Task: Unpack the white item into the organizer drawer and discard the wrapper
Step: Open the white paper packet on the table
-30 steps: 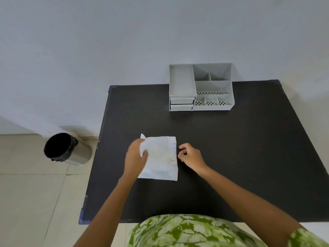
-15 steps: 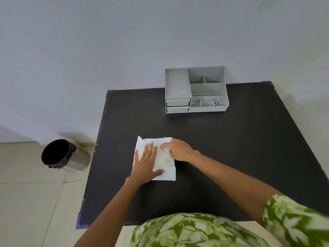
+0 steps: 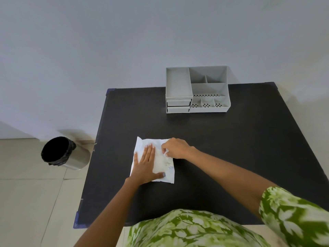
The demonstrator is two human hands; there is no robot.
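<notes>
A flat white wrapped packet (image 3: 162, 163) lies on the black table (image 3: 231, 148) close to me. My left hand (image 3: 145, 164) rests flat on its left half, fingers spread, pressing it down. My right hand (image 3: 175, 147) sits at the packet's upper right, fingertips pinched on a bit of the wrapper. The grey organizer (image 3: 196, 90) stands at the table's far edge against the wall, with two small drawers (image 3: 178, 105) pushed in at its front left.
A steel bin (image 3: 62, 154) with a black liner stands on the tiled floor left of the table. The wall runs just behind the organizer. The table's left edge is near the packet.
My left hand went from gripping the packet's left edge to lying flat on it. My right hand moved from the right edge onto the upper right part and pinched the wrapper.
</notes>
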